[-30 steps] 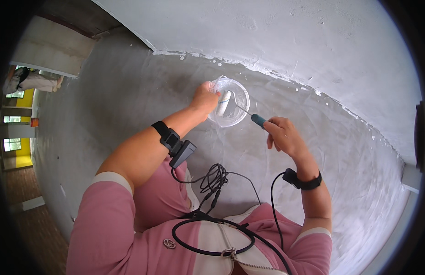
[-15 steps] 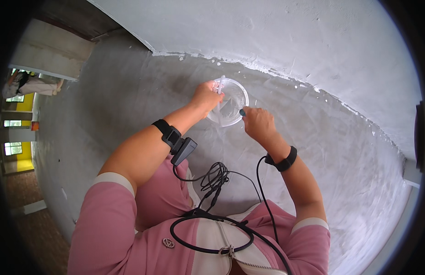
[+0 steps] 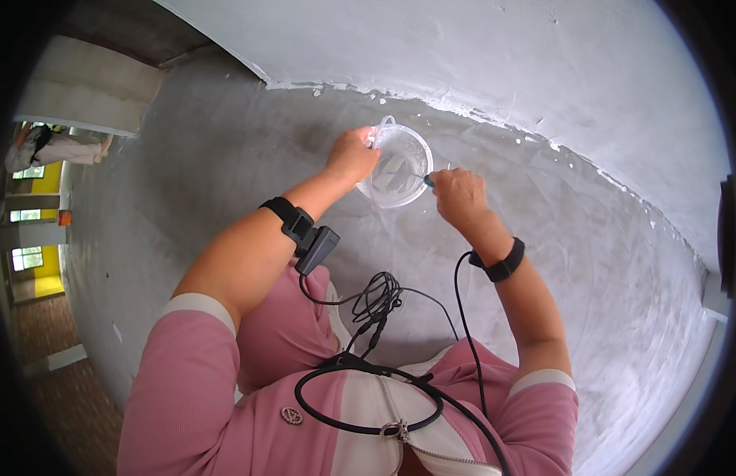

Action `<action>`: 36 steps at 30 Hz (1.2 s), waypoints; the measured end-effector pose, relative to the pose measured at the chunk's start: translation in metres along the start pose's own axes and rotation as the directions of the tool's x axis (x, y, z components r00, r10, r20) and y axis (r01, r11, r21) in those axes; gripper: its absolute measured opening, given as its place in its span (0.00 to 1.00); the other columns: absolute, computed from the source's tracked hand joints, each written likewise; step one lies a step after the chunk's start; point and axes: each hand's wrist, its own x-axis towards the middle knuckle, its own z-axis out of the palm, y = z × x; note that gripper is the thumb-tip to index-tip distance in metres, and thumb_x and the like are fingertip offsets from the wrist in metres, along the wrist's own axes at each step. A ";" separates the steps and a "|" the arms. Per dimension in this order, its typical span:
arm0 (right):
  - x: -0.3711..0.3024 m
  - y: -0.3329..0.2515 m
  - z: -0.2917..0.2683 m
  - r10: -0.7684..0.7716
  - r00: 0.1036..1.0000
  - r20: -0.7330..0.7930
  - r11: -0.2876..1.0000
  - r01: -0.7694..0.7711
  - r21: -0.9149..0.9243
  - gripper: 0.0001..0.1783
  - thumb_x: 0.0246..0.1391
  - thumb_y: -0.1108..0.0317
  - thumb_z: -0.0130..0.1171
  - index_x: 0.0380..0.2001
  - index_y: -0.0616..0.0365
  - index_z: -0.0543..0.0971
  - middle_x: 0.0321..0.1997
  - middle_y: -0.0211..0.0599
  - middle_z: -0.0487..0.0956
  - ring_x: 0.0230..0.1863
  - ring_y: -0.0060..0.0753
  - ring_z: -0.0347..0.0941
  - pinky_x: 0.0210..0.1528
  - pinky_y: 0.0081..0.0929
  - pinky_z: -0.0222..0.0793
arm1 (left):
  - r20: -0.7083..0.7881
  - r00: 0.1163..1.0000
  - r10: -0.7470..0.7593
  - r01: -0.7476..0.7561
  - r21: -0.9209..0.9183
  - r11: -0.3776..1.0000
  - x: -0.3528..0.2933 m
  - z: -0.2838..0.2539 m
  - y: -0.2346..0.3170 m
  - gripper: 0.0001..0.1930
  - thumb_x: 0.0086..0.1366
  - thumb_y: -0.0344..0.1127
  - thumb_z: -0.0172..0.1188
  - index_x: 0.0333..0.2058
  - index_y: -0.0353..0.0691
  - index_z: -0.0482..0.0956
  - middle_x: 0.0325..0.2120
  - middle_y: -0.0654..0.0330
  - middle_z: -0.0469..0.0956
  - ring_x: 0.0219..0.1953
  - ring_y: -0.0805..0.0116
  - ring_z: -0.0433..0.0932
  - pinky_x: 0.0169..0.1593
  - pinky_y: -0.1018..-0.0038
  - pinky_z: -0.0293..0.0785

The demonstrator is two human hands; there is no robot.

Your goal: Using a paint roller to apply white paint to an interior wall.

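A translucent white plastic bucket (image 3: 395, 204) with smears of white paste inside is in front of me, its mouth facing up toward me. My left hand (image 3: 354, 155) is closed on its left rim, beside the looped white handle (image 3: 383, 127). Closed too, my right hand (image 3: 462, 196) grips the teal handle (image 3: 429, 181) of what looks like a putty knife at the bucket's right rim. The knife's blade reaches into the bucket, and its outline is faint against the paste.
The grey plastered floor (image 3: 249, 166) meets a pale wall (image 3: 558, 63) along a ragged white seam. Black cables (image 3: 376, 297) hang coiled between my legs and run to bands on both forearms. Another person (image 3: 63, 149) is at the far left, near windows.
The bucket has tilted and shifted slightly up, with its handle swung toward the far rim. My right hand has moved a little right and up, drawing the tool's handle outward.
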 end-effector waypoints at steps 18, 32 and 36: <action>-0.003 -0.016 -0.003 -0.104 0.995 -0.004 0.991 0.103 -0.089 0.02 0.43 0.75 0.56 0.22 0.56 0.76 0.25 0.41 0.80 0.29 0.44 0.79 0.29 0.37 0.74 | -0.040 0.999 0.007 -0.005 0.049 0.999 0.005 0.002 0.000 0.14 0.57 0.24 0.59 0.43 0.34 0.77 0.24 0.60 0.79 0.26 0.74 0.75 0.31 0.73 0.71; -0.028 0.063 -0.070 0.229 0.873 0.431 0.439 -0.488 0.755 0.18 0.57 0.63 0.54 0.43 0.65 0.81 0.24 0.27 0.76 0.18 0.10 0.54 0.18 0.14 0.48 | -0.129 0.988 -0.084 0.059 -0.185 0.981 0.008 -0.013 0.004 0.03 0.56 0.23 0.59 0.31 0.32 0.78 0.22 0.61 0.77 0.23 0.74 0.73 0.26 0.73 0.68; -0.043 0.097 -0.067 0.113 0.862 0.494 0.231 -0.506 0.831 0.19 0.62 0.63 0.50 0.51 0.63 0.76 0.28 0.26 0.75 0.16 0.09 0.50 0.16 0.12 0.44 | -0.133 0.981 -0.138 0.089 -0.322 0.942 0.015 -0.016 0.008 0.02 0.56 0.22 0.58 0.29 0.30 0.77 0.22 0.60 0.77 0.21 0.75 0.72 0.26 0.77 0.67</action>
